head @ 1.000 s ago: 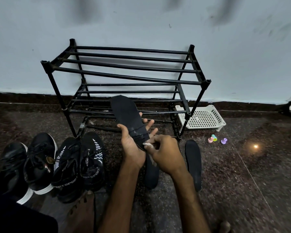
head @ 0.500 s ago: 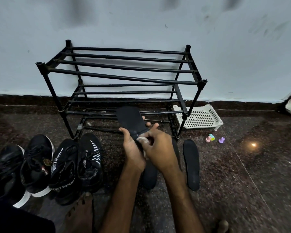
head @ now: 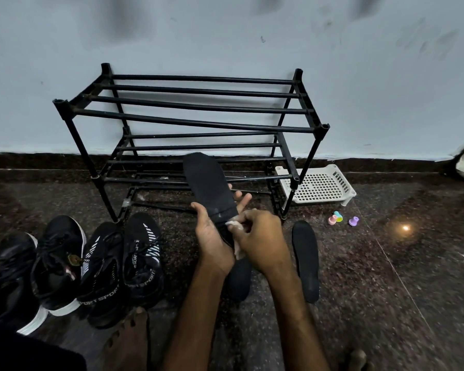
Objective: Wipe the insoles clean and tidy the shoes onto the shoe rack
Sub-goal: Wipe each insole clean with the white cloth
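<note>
Black insole [head: 209, 188] held up in front of the black shoe rack [head: 193, 121], with a white wipe [head: 233, 224] pressed to its lower end.

The left hand [head: 212, 242] grasps the insole, thumb on one edge and fingers curled behind it. The right hand [head: 260, 236] pinches the wipe in bent fingers. A second insole [head: 239, 279] lies on the dark floor [head: 386, 290] under the hands, and a third insole [head: 306, 263] lies just right of them, both in front of the rack. Four black shoes [head: 142, 261] stand in a row at the rack's front left. A white perforated basket [head: 319, 186] sits at its right end.
</note>
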Action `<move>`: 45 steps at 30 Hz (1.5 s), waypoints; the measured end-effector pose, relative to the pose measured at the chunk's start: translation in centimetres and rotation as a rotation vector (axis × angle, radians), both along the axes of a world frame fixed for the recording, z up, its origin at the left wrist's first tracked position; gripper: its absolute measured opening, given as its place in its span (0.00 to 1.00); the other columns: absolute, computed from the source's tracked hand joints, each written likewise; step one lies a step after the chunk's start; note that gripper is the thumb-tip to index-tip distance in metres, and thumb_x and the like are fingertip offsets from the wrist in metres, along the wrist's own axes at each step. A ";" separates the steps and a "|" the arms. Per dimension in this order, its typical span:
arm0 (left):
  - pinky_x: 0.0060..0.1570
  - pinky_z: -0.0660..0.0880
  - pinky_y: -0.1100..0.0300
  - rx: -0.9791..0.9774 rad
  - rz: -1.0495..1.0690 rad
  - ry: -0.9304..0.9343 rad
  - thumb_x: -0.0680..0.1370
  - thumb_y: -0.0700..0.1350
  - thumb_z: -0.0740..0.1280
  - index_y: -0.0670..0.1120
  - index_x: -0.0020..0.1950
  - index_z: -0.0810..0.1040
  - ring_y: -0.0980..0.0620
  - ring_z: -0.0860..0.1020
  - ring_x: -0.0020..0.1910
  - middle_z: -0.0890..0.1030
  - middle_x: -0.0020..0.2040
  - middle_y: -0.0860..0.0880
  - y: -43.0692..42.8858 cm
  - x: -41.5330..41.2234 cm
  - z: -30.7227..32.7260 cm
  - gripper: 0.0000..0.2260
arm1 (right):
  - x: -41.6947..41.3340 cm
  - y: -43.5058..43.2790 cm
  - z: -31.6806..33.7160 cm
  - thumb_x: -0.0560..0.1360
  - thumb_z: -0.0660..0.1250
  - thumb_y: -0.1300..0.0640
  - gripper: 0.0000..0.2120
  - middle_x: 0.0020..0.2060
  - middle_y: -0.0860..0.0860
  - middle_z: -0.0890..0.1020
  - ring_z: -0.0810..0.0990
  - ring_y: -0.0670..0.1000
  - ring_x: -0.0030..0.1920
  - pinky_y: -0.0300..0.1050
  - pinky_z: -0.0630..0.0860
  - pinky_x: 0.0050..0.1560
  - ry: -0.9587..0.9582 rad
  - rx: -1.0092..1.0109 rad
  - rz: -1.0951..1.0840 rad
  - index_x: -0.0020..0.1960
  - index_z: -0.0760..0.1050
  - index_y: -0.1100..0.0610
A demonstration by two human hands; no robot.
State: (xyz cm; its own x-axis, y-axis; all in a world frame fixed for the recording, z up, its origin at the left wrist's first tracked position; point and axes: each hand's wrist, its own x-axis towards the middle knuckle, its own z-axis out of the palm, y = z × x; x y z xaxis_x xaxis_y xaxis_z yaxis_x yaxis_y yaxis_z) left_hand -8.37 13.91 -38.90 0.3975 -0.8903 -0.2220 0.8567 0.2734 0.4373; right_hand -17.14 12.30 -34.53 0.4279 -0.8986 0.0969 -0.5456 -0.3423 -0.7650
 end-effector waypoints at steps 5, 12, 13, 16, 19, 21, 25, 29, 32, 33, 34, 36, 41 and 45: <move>0.53 0.80 0.52 0.007 -0.036 -0.045 0.80 0.66 0.45 0.41 0.55 0.84 0.42 0.82 0.56 0.84 0.53 0.40 0.0 -0.3 1.0 0.36 | 1.1 0.3 0.6 0.75 0.71 0.59 0.03 0.45 0.50 0.83 0.80 0.46 0.43 0.37 0.73 0.45 0.012 -0.162 -0.053 0.47 0.82 0.57; 0.55 0.78 0.49 0.043 -0.012 -0.051 0.81 0.65 0.48 0.42 0.57 0.82 0.43 0.81 0.58 0.84 0.52 0.42 0.4 -0.2 1.1 0.32 | 0.6 0.6 0.7 0.72 0.74 0.56 0.04 0.41 0.49 0.86 0.83 0.46 0.42 0.46 0.79 0.47 -0.042 0.008 0.040 0.46 0.84 0.55; 0.55 0.78 0.51 0.049 -0.030 -0.078 0.81 0.64 0.48 0.42 0.53 0.84 0.45 0.82 0.56 0.84 0.51 0.42 0.3 -0.4 1.0 0.33 | 0.9 0.5 0.7 0.72 0.74 0.57 0.04 0.42 0.49 0.85 0.83 0.47 0.43 0.45 0.79 0.48 -0.044 -0.060 0.006 0.46 0.84 0.56; 0.46 0.81 0.55 0.028 -0.028 -0.082 0.82 0.61 0.49 0.40 0.58 0.81 0.43 0.83 0.51 0.84 0.50 0.41 0.2 -0.3 1.0 0.30 | 0.4 -0.6 0.4 0.76 0.70 0.58 0.04 0.45 0.48 0.81 0.81 0.50 0.46 0.41 0.74 0.46 0.063 -0.190 -0.124 0.48 0.81 0.57; 0.53 0.79 0.50 0.040 -0.029 -0.054 0.81 0.62 0.52 0.40 0.67 0.74 0.41 0.81 0.57 0.82 0.54 0.40 0.2 0.1 1.1 0.29 | -0.2 -0.6 0.2 0.74 0.73 0.56 0.04 0.40 0.47 0.84 0.82 0.46 0.42 0.43 0.78 0.46 0.026 -0.038 -0.032 0.47 0.83 0.56; 0.58 0.78 0.50 0.073 -0.113 -0.072 0.80 0.64 0.51 0.38 0.64 0.75 0.45 0.82 0.57 0.83 0.55 0.41 0.4 -0.2 1.0 0.32 | 0.6 0.2 0.9 0.73 0.74 0.58 0.03 0.40 0.47 0.85 0.82 0.42 0.41 0.35 0.78 0.46 -0.099 -0.017 0.030 0.46 0.84 0.55; 0.52 0.81 0.55 0.059 -0.085 -0.096 0.82 0.61 0.53 0.37 0.64 0.76 0.46 0.82 0.54 0.81 0.58 0.40 0.4 -0.2 1.1 0.29 | 1.2 -0.4 0.8 0.76 0.70 0.59 0.04 0.46 0.47 0.82 0.79 0.45 0.45 0.37 0.75 0.49 -0.046 -0.189 -0.109 0.50 0.82 0.57; 0.59 0.76 0.54 0.078 -0.068 -0.111 0.81 0.60 0.54 0.38 0.70 0.72 0.42 0.76 0.65 0.78 0.63 0.37 0.4 -0.1 0.9 0.30 | 0.1 -0.7 0.0 0.74 0.72 0.58 0.05 0.43 0.47 0.83 0.79 0.42 0.41 0.38 0.77 0.46 -0.008 -0.118 -0.086 0.48 0.83 0.58; 0.62 0.76 0.54 0.061 -0.133 -0.085 0.82 0.61 0.51 0.37 0.58 0.82 0.45 0.80 0.60 0.81 0.58 0.39 0.4 -0.5 0.4 0.31 | 0.7 -0.2 0.4 0.73 0.73 0.60 0.03 0.42 0.45 0.85 0.81 0.37 0.42 0.32 0.77 0.47 -0.186 -0.034 -0.028 0.47 0.84 0.56; 0.60 0.77 0.55 0.044 -0.137 -0.078 0.82 0.60 0.51 0.38 0.54 0.84 0.46 0.81 0.57 0.83 0.56 0.40 0.4 -0.5 0.4 0.31 | 0.8 -0.4 0.2 0.73 0.73 0.59 0.03 0.43 0.46 0.85 0.82 0.40 0.44 0.34 0.78 0.48 -0.185 -0.051 -0.047 0.47 0.84 0.55; 0.58 0.78 0.56 0.035 -0.133 -0.088 0.82 0.59 0.51 0.39 0.53 0.85 0.47 0.82 0.56 0.83 0.55 0.40 0.3 -0.4 0.3 0.30 | 0.7 -0.8 0.0 0.74 0.72 0.58 0.03 0.43 0.47 0.85 0.82 0.43 0.45 0.38 0.78 0.49 -0.141 -0.082 -0.086 0.47 0.84 0.55; 0.61 0.77 0.53 0.046 -0.093 -0.095 0.82 0.59 0.51 0.38 0.63 0.79 0.45 0.80 0.61 0.80 0.61 0.38 0.3 0.0 0.5 0.29 | 0.1 -1.3 -0.3 0.74 0.72 0.56 0.04 0.43 0.46 0.84 0.81 0.45 0.44 0.41 0.78 0.47 -0.050 -0.098 -0.140 0.47 0.83 0.55; 0.57 0.79 0.55 0.027 -0.133 -0.094 0.82 0.60 0.50 0.39 0.56 0.84 0.47 0.81 0.58 0.82 0.58 0.40 0.2 -0.3 0.7 0.31 | 0.2 -0.8 0.4 0.73 0.74 0.58 0.04 0.42 0.46 0.85 0.83 0.41 0.42 0.36 0.78 0.46 -0.160 -0.021 -0.007 0.47 0.84 0.55; 0.59 0.77 0.55 0.009 -0.124 -0.092 0.82 0.59 0.52 0.37 0.68 0.75 0.45 0.78 0.63 0.77 0.65 0.38 0.3 -0.3 0.7 0.29 | 0.1 -1.4 0.3 0.75 0.71 0.57 0.03 0.45 0.46 0.83 0.80 0.42 0.45 0.35 0.75 0.47 -0.074 -0.125 -0.135 0.49 0.83 0.54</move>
State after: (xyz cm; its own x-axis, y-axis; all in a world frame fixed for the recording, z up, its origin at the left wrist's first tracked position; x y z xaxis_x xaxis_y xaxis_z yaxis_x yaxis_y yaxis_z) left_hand -8.69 14.24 -38.25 0.3036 -0.9320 -0.1978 0.8399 0.1637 0.5175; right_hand -17.02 10.93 -34.25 0.2914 -0.9264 0.2384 -0.5367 -0.3647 -0.7609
